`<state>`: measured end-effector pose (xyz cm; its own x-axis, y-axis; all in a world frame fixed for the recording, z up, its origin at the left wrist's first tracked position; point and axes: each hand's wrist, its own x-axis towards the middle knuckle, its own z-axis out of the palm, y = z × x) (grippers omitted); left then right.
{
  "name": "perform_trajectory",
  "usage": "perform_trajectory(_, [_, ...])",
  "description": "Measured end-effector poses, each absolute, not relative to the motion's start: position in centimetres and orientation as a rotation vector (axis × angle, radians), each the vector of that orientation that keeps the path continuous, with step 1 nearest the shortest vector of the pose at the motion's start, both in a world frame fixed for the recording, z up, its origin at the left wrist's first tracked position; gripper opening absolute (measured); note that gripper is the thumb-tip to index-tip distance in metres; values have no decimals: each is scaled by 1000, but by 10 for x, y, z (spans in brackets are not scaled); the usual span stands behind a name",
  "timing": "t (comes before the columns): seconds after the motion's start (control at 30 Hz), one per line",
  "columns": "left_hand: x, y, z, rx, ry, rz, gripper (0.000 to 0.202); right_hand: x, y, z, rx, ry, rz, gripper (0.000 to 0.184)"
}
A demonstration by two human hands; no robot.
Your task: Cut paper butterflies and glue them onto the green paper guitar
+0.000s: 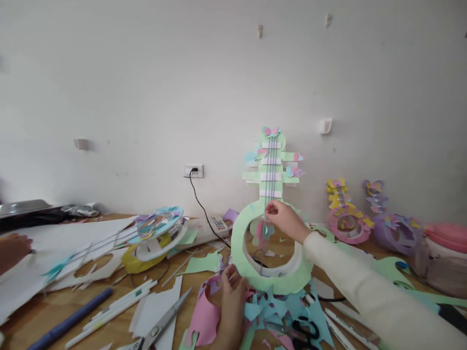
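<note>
A green paper guitar [270,194] stands upright against the wall, with butterflies on its neck and blue strings down the middle. My right hand [284,219] is pinched at the strings where the neck meets the ring-shaped body. My left hand [230,291] holds the lower left edge of the green ring, its fingers curled on the paper. Pink and blue paper scraps [262,306] lie under the guitar's base.
Scissors [164,323] and white sticks [116,306] lie at the front left, beside a blue tube [73,318]. A blue paper guitar [146,233] lies flat at the left. Yellow [346,218] and purple [390,223] guitars lean at the right. Another person's hand [12,250] is at the far left.
</note>
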<state>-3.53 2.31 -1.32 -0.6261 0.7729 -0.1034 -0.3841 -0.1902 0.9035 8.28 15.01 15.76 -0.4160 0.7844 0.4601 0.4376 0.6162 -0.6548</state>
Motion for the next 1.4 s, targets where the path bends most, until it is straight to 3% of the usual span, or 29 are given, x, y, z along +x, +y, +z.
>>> perform_trajectory(0.17, [-35,30,-15,536,1057,1826,29,72,156,191,-1026,-2216,338,14])
perform_trajectory(1.0, [-32,32,-16,523,1069,1799,32,52,162,202,-1113,-2505,-204,18])
perform_trajectory(1.4, [-32,31,-19,546,1092,1802,27,51,159,206,-1120,-2549,-273,18])
